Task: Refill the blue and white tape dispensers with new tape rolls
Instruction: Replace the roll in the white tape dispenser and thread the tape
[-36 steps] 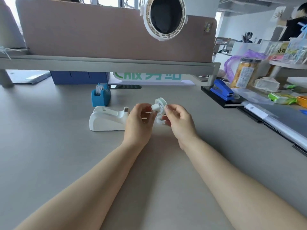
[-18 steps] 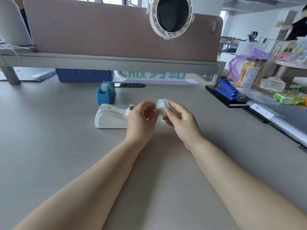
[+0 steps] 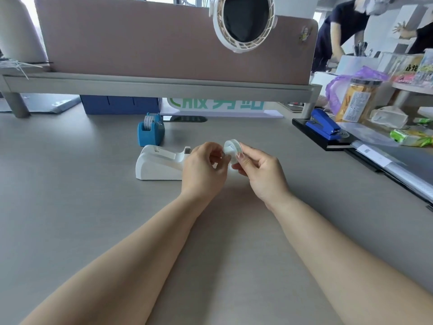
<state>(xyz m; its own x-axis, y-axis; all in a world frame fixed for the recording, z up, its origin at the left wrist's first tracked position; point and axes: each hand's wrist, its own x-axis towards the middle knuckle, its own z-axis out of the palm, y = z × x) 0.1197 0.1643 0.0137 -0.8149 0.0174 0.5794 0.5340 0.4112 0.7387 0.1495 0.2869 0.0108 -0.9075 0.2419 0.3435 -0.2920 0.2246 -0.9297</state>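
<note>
A white tape dispenser (image 3: 159, 164) lies on the grey desk, its roll slot showing no roll. Behind it stands a small blue dispenser (image 3: 150, 132) with a tape roll (image 3: 149, 121) seated in its top. Both my hands hover just right of the white dispenser. My right hand (image 3: 259, 171) pinches a white round tape roll on its hub (image 3: 230, 147) by the rim. My left hand (image 3: 203, 171) grips the same piece from the left, fingers curled over its centre, which hides the hub's left end.
A blue stapler (image 3: 324, 124) sits on a black tray at right, with a snack jar (image 3: 357, 102), packets and a long ruler-like strip (image 3: 393, 170) nearby. A pink partition with a white fan (image 3: 244, 22) rises behind the desk. A person stands at the back right.
My hands have drawn closer together on the white roll piece and turned it slightly. The view has tilted up a little.
</note>
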